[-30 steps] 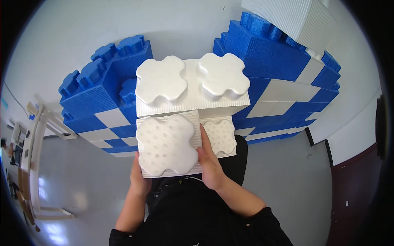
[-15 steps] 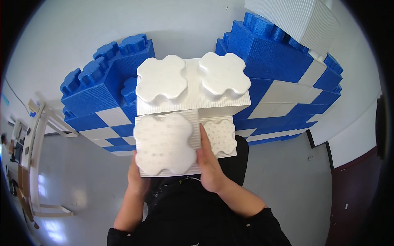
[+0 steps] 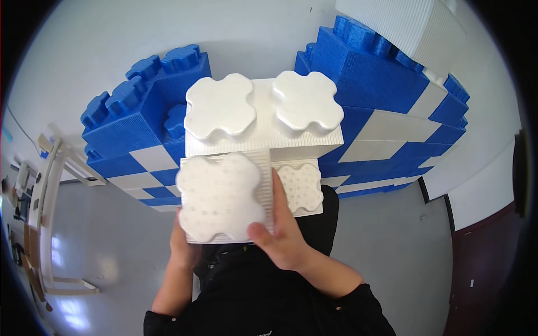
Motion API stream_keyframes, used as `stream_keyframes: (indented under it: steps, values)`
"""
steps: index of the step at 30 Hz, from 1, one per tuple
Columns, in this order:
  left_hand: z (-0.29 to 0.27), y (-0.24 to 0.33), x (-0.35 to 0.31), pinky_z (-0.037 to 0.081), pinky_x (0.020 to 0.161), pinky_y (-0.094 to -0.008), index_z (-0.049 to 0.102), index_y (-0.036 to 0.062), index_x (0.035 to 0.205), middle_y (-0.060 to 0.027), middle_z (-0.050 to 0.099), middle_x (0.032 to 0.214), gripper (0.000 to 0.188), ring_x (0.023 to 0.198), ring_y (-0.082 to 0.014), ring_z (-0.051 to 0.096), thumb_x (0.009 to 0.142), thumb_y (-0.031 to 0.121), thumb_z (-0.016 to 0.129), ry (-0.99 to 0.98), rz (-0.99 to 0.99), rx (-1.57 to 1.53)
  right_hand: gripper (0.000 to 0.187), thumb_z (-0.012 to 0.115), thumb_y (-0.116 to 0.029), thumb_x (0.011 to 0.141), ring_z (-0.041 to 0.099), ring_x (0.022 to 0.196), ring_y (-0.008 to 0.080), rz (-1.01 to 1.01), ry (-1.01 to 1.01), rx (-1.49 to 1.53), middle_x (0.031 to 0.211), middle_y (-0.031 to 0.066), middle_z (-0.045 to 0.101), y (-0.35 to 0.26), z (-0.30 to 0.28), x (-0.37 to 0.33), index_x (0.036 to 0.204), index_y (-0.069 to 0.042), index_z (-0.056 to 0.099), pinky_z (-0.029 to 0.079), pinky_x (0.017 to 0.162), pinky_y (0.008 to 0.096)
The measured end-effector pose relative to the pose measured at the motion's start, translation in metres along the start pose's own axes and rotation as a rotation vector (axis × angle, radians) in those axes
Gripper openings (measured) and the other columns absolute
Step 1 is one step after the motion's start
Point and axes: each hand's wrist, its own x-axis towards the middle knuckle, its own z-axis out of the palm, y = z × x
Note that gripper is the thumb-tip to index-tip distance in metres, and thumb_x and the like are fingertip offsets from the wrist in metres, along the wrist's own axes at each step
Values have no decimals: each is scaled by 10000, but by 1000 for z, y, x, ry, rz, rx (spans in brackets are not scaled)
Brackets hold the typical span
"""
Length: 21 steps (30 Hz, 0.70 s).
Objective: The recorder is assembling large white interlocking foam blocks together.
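Note:
Between my two hands I hold a white foam building block (image 3: 224, 196) with one clover-shaped knob on top. My left hand (image 3: 184, 246) grips its left side, the fingers mostly hidden behind it. My right hand (image 3: 283, 232) presses the right side, its thumb lying over the near right edge by the knob. Just beyond, a larger white block (image 3: 263, 120) with two knobs sits in the gap of the wall. Below it, to the right of the held block, a lower white block (image 3: 302, 187) shows a dimpled knob.
Stacked blue and white blocks rise on the left (image 3: 134, 131) and higher on the right (image 3: 375, 78). A white ribbed block (image 3: 406, 31) rests atop the right stack. A pale wooden frame (image 3: 50, 213) stands far left; a dark red door (image 3: 482, 269) is at right.
The held block has shifted slightly left and toward me. My right thumb has moved from the block's side onto its near right edge. The stacked blocks have stayed put.

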Motion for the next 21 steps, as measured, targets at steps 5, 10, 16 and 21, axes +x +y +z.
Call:
stream_keyframes:
  steps: [5, 10, 16, 21]
  values:
    - [0, 8, 3, 370, 1084, -390, 406, -14, 1414, -147, 502, 1404, 611, 1294, -266, 492, 1009, 442, 368, -26, 32, -11, 1074, 599, -466, 931, 83, 1443, 463, -26, -12, -231, 1515, 377, 41, 1, 10, 4, 1441, 181, -90, 109, 1179, 472]
    - [16, 11, -4, 342, 1100, -389, 405, -14, 1416, -135, 495, 1413, 603, 1311, -254, 473, 1009, 431, 385, 17, -43, -38, 1030, 613, -368, 944, 151, 1451, 338, 28, 4, 119, 1547, 305, 89, -13, -3, 1, 1460, 155, -108, 153, 1176, 410]
    - [22, 23, -12, 350, 1095, -404, 392, -18, 1426, -142, 493, 1414, 632, 1306, -264, 477, 989, 437, 430, 3, -54, 46, 1020, 621, -333, 942, 168, 1446, 306, -18, 30, 87, 1546, 287, 116, -9, 1, -1, 1461, 155, -109, 162, 1173, 382]
    - [10, 24, -5, 359, 1091, -404, 373, -24, 1439, -160, 481, 1427, 675, 1313, -280, 473, 964, 446, 463, -20, -14, 118, 986, 606, -301, 948, 157, 1449, 306, 11, 54, 0, 1549, 273, 114, -7, 10, 3, 1468, 144, -104, 145, 1174, 390]
